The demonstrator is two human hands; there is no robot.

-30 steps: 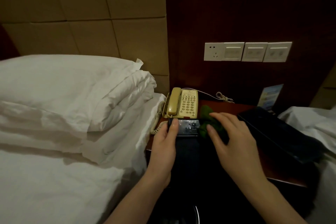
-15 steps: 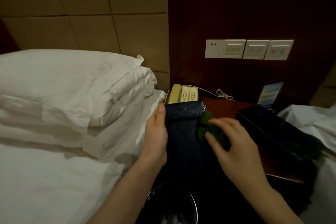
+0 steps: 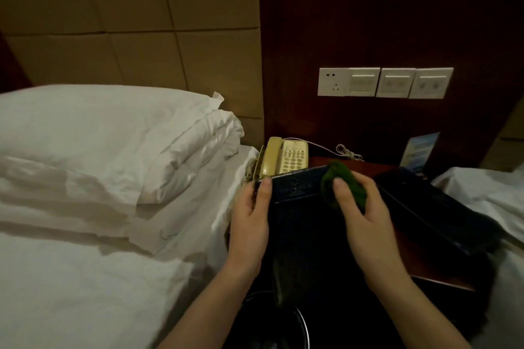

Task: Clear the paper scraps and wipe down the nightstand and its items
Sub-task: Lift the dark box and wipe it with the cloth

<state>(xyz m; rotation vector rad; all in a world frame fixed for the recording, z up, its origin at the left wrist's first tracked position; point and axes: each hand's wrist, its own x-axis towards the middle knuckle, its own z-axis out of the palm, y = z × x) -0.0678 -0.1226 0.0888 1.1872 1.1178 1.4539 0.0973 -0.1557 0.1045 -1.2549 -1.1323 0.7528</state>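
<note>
My left hand (image 3: 251, 224) grips the left edge of a dark blue tray-like box (image 3: 297, 187), tilted up in front of the cream telephone (image 3: 282, 157). My right hand (image 3: 365, 218) presses a crumpled green cloth (image 3: 340, 181) against the box's upper right part. The reddish-brown nightstand (image 3: 442, 282) lies beneath and to the right, mostly hidden by the box and my arms. No paper scraps are visible.
A second dark flat tray (image 3: 436, 207) lies on the nightstand's right side. A round waste bin (image 3: 283, 323) stands below my arms. White pillows (image 3: 113, 144) and bedding fill the left; another bed (image 3: 487, 193) is at right. Wall switches (image 3: 385, 83), a phone cord (image 3: 347, 151) and a small card (image 3: 418, 150) are behind.
The dark box has been lifted from flat on the nightstand and tilted up. My left hand shifted to its left edge. My right hand moved the green cloth up to its top edge.
</note>
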